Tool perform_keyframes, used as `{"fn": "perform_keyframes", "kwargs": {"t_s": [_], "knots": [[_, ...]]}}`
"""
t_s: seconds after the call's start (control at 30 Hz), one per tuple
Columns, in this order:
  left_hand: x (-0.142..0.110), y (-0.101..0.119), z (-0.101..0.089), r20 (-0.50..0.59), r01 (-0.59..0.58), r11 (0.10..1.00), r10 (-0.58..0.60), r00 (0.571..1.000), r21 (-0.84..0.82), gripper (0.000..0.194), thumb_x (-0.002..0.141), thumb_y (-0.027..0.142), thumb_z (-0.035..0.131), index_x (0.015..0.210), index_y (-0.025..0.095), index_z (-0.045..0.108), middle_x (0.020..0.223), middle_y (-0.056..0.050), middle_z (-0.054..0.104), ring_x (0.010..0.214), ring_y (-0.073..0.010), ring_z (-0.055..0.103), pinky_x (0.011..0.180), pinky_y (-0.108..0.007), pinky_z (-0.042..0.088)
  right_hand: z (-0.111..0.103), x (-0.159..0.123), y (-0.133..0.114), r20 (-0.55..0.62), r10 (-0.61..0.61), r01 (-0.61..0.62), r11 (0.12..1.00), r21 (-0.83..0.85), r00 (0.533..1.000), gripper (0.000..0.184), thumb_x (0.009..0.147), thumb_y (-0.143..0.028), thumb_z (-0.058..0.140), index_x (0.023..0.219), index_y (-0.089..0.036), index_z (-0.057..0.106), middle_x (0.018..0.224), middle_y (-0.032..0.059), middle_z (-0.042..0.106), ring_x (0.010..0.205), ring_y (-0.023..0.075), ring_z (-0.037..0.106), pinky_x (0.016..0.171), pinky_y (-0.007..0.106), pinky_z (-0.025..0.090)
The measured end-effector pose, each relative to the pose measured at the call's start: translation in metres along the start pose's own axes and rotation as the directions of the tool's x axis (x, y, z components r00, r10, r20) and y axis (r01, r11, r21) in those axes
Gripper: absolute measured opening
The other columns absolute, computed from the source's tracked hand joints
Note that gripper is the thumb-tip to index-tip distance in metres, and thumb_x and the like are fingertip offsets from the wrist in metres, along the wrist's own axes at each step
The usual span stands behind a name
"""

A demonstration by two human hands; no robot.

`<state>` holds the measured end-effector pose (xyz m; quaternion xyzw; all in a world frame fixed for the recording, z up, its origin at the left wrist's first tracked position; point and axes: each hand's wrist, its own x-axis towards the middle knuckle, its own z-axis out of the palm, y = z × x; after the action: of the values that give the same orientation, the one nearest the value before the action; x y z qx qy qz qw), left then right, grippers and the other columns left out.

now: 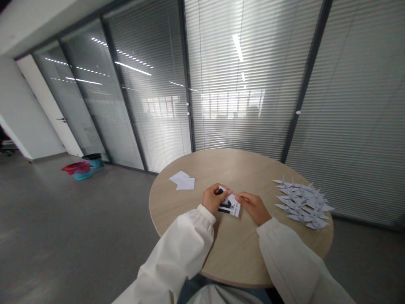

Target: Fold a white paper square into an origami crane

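Looking down across a round wooden table (234,171) toward glass partitions with slatted blinds (240,105), with a white door (47,109) and a blue basket (81,175) under red cloth far off to the left. Keeping a heap of folded paper cranes (302,202) on the table's right side and loose white paper sheets (182,180) on its left. Holding a printed paper (230,207) between both hands, near the table's middle, with white sleeves (179,249) reaching in. Pinching its upper part in the left hand (214,199), fingers narrow. Touching its right end with the right hand (253,207), fingertips (240,196) close together, though not showing whether gripping or merely resting. Best lining up the corners, pressing the paper flat against the wood and running a fingertip firmly along each crease. Hiding any fold line behind the left hand's fingers (221,190), and leaving the small print unreadable.
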<state>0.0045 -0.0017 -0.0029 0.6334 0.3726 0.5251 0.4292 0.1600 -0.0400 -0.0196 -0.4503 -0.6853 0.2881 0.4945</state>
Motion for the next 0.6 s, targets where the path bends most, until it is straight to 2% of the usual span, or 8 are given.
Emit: {"fn": "perform_keyframes", "kwargs": {"t_s": [0.4,0.6], "knots": [[-0.0004,-0.0009,0.0017,-0.023,0.014,0.999,-0.014,1.0,-0.029,0.031,0.055,0.039,0.07,0.067,0.011,0.061,0.049,0.002,0.055,0.042,-0.0066,0.045,0.04,-0.017,0.032,-0.0013,-0.0012,0.0007,-0.065,0.002,-0.008,0.996,-0.087,0.998,0.025,0.079,-0.036,0.047,0.079,-0.017,0.063,0.071,0.004,0.067,0.066,0.0178,0.062,0.061,0.025,0.047],[-0.001,-0.0032,0.0014,-0.017,0.035,0.999,-0.036,0.999,-0.04,0.03,0.055,0.039,0.07,0.065,0.012,0.061,0.047,0.002,0.055,0.04,-0.0065,0.044,0.038,-0.017,0.03,-0.0002,-0.001,0.0002,-0.05,0.014,-0.016,0.999,-0.031,0.999,0.027,0.078,-0.039,0.049,0.08,-0.016,0.063,0.072,0.004,0.066,0.065,0.0169,0.061,0.059,0.024,0.046]]}}
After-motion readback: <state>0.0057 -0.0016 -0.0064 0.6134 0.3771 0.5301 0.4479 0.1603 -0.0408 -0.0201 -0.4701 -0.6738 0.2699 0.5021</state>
